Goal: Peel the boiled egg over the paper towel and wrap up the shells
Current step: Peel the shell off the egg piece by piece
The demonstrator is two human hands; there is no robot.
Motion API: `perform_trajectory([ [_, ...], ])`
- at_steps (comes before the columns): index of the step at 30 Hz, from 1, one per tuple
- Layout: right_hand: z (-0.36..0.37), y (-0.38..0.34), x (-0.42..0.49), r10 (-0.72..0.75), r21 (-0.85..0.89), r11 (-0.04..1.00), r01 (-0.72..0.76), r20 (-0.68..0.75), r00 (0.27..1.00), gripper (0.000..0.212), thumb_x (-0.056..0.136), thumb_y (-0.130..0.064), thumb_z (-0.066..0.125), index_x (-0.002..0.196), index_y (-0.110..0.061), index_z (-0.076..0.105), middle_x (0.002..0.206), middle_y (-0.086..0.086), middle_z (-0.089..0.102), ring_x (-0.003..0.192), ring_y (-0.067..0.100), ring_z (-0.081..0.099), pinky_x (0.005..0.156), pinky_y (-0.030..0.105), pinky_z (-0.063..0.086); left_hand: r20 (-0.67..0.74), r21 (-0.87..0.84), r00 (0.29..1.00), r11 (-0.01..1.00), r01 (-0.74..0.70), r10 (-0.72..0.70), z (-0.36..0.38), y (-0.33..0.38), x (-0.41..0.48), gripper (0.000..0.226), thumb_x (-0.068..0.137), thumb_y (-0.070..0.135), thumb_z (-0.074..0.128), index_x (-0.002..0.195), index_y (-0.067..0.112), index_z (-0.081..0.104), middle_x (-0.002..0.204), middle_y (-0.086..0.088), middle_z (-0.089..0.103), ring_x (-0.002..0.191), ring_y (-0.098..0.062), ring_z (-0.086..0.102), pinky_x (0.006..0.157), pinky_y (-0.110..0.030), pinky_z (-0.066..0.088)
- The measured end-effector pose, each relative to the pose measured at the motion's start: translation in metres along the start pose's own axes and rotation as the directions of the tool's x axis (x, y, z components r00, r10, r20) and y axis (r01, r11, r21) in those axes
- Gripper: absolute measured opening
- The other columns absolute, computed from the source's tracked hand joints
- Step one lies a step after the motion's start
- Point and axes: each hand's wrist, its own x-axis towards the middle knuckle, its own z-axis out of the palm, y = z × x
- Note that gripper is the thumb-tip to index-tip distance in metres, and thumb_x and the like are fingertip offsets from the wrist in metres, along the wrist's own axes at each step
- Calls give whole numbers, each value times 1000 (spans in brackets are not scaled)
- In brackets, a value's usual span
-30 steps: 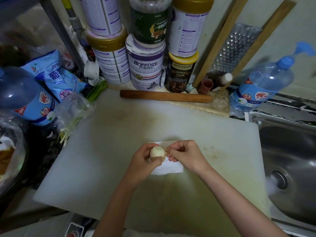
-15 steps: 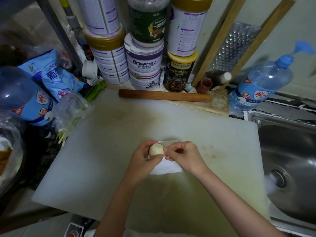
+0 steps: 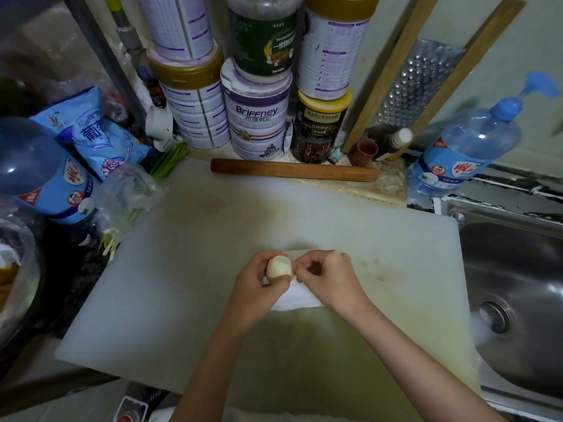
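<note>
A pale boiled egg (image 3: 279, 264) is held above a white paper towel (image 3: 297, 296) that lies on the white cutting board (image 3: 189, 287). My left hand (image 3: 259, 286) grips the egg from below and the side. My right hand (image 3: 327, 277) has its fingers curled, with the thumb and fingertips pinching at the egg's right side. Both hands cover most of the towel. I cannot make out any shell pieces on it.
A wooden rolling pin (image 3: 294, 173) lies at the board's far edge, with stacked tins (image 3: 256, 117) behind it. A steel sink (image 3: 518, 287) is to the right, a blue pump bottle (image 3: 466, 147) behind it. Bags and greens (image 3: 131, 202) crowd the left.
My right fingertips have shifted slightly along the egg's right side. The egg stays in my left hand over the towel.
</note>
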Motion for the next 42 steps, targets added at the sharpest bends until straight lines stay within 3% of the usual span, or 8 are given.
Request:
perform_trajectory([
  [5,-2,-4,0,5,-124,992,-3,17,1000,13,76,-11,61,70,-10,72,69,2,72,69,20,65,70,29,52,-8,66,1000,998,-23,24,4,-2,-1,36,75,7,67,101,31,61,101,16,68,97,2,62,82,-21,51],
  [13,1,-1,-2,67,-134,989,-67,-5,998,10,72,-9,63,68,-13,71,70,0,71,70,14,64,69,22,50,-7,148,998,987,-63,64,7,-6,-5,32,72,9,70,94,30,60,97,18,67,90,1,63,70,-13,49],
  [19,-10,6,1,185,95,976,-198,135,974,6,72,-9,67,66,-11,70,55,0,64,53,9,58,59,20,50,54,41,998,999,-15,13,3,-9,-5,29,73,10,72,93,29,63,94,17,68,90,-1,64,71,-11,47],
  [23,-17,9,5,237,287,906,-311,264,935,5,74,0,64,74,0,70,55,4,63,51,10,57,54,16,50,96,-144,993,986,88,-74,1,-11,-5,29,75,7,73,101,19,66,98,-2,69,86,-9,66,75,-24,55],
  [27,-19,14,5,275,375,837,-399,341,899,12,77,-1,64,70,-7,71,57,0,67,51,5,61,52,15,49,142,-277,980,944,176,-141,2,-12,-5,27,83,0,64,104,16,65,106,-12,66,91,-16,67,80,-31,56],
  [32,-16,15,3,236,335,882,-331,296,926,11,76,0,64,69,-7,70,56,1,66,49,7,60,52,15,49,94,-147,989,981,129,-116,10,-15,-6,43,73,23,77,113,27,61,109,-3,66,96,-14,65,83,-34,56],
  [37,-20,15,4,189,302,910,-286,311,931,6,75,-1,64,75,-3,70,60,5,64,51,7,57,55,17,50,57,-142,993,984,112,-105,14,-13,-4,40,69,24,75,106,36,65,102,0,69,83,-9,69,80,-37,58],
  [42,-25,17,8,229,380,830,-408,435,871,23,78,-2,64,62,-15,72,60,2,66,51,6,58,55,16,51,116,-182,989,977,115,-95,10,-8,-2,36,81,3,68,106,29,65,97,-8,68,83,-16,68,67,-28,57],
])
